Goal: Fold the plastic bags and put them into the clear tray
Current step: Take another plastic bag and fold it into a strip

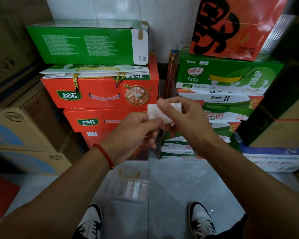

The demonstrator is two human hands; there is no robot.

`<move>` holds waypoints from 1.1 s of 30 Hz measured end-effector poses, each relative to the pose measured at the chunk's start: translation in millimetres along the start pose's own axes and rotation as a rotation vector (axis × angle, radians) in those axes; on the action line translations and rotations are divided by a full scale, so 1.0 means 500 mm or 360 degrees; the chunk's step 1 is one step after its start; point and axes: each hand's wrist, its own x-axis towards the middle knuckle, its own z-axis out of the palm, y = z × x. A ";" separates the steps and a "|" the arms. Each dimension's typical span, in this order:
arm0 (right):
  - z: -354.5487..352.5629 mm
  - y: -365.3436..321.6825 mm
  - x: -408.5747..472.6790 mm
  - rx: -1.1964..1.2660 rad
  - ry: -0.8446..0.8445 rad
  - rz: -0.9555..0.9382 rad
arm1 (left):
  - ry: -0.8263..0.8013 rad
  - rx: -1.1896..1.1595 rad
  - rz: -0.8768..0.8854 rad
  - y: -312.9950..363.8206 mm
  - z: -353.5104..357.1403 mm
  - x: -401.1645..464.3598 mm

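Both hands are up in the middle of the view working one folded plastic bag (156, 112), a small white, slightly see-through rectangle. The left hand (135, 130) comes in from about 7 o'clock with a red cord bracelet (104, 155) on the wrist, and its thumb and curled fingers pinch the bag's lower left edge. The right hand (185, 114) comes in from about 4 o'clock, thumb on top of the bag and fingers curled behind it, so it's gripping the right side. Bag is held in the air between the two, not resting on anything.

The clear tray (128, 188) sits on the grey tiled floor (179, 187) at roughly 6 o'clock from the hands, just ahead of the black and white sneakers (201, 219). It already has what looks like a few pale folded pieces in it, side by side, but it's blurry so I can't tell how many.

Behind the hands: stacked orange-red gift boxes (100, 94) at 10 o'clock with a green box (86, 44) on top, green and white milk cartons (228, 75) at 2 o'clock with an orange bag (231, 26) above them, brown cardboard cartons (21, 128) off at 9 o'clock.
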 end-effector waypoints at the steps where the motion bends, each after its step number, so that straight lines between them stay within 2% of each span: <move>1: 0.006 0.003 0.000 -0.0034 0.0036 -0.0049 | -0.0007 -0.0002 0.0013 0.002 0.001 -0.002; 3: 0.017 0.013 0.003 -0.0041 0.0132 -0.0087 | 0.0086 -0.0059 0.0138 0.002 0.004 -0.004; 5: 0.025 0.017 0.006 -0.0025 0.0174 -0.0083 | 0.0361 -0.0067 0.0336 -0.006 0.012 -0.003; 9: 0.057 0.023 0.004 -0.0032 0.0257 -0.0088 | 0.0926 0.0413 0.0628 -0.038 0.031 0.013; 12: 0.087 0.029 -0.003 0.0006 0.0391 -0.0035 | 0.1102 0.0575 0.0753 -0.045 0.040 0.017; 17: 0.087 0.021 0.003 -0.0024 0.0435 -0.0123 | 0.1225 0.0552 0.0819 -0.038 0.035 0.020; 26: 0.060 0.007 0.000 0.0260 0.0046 -0.0104 | 0.1243 0.0530 0.0889 -0.028 0.018 0.025; 30: 0.030 -0.001 0.001 0.0384 -0.0127 0.0097 | 0.1207 0.0590 0.0915 -0.029 0.010 0.018; 33: 0.013 -0.001 -0.005 0.0327 -0.0259 0.0222 | 0.1126 0.0607 0.0945 -0.030 0.012 0.012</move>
